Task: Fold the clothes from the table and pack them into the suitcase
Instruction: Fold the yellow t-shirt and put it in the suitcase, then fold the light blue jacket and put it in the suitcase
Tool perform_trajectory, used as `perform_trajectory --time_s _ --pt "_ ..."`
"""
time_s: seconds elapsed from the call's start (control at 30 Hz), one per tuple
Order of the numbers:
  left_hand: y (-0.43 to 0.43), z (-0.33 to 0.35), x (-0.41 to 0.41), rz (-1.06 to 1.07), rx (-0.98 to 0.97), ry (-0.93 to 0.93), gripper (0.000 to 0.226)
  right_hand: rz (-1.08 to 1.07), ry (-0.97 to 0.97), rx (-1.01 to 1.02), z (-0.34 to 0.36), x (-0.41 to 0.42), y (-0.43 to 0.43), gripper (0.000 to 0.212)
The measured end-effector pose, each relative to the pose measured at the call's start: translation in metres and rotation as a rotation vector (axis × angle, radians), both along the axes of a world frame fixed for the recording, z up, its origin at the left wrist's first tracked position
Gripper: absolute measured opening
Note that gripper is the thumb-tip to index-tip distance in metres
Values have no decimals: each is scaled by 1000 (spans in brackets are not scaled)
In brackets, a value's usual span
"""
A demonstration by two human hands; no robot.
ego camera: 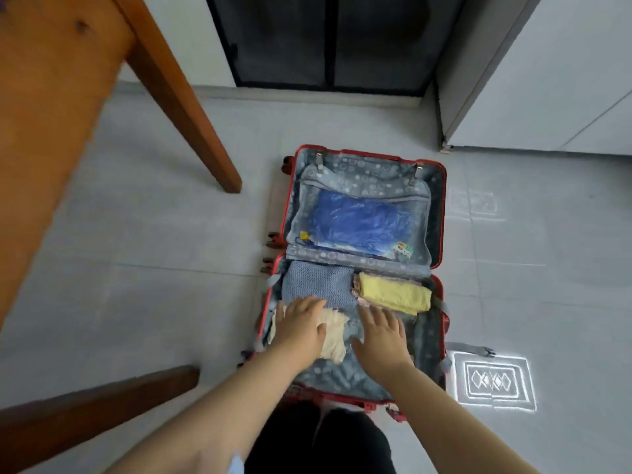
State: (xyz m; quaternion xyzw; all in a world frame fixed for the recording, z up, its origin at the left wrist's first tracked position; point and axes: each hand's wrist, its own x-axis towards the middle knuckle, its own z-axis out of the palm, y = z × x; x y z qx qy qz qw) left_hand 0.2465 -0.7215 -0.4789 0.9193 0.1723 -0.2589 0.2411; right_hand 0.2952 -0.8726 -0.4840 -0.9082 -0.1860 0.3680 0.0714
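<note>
A red suitcase (443,213) lies open on the floor. Its near half holds a folded blue-grey knit (316,283) at the back left and a folded yellow garment (395,295) at the back right, over a pinkish one. A cream garment (333,340) lies in the near left part. My left hand (301,328) presses flat on the cream garment, fingers straight. To its right, my right hand (381,336) lies flat with spread fingers on the grey lining. The lid's mesh pocket holds a blue plastic bag (359,220).
A wooden table (51,97) stands at the left, one leg (191,114) reaching down near the suitcase and another piece of dark wood (102,405) at the bottom left. A loose grey strap (473,350) lies to the suitcase's right. White cabinets stand at the back right.
</note>
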Motion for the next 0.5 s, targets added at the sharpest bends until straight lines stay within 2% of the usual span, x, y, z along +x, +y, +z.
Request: perform_trajectory --time_s 0.13,0.23,0.37,0.5 --pt "29 135 -41 37 119 -69 51 150 -42 53 142 -34 35 60" --pt "53 217 -72 111 153 -121 50 247 -116 94 218 -54 64 60" --pt "91 285 -120 181 164 -263 49 295 -217 182 282 -85 117 59" --pt "146 321 -192 157 207 -332 50 261 -279 289 314 -130 178 56"
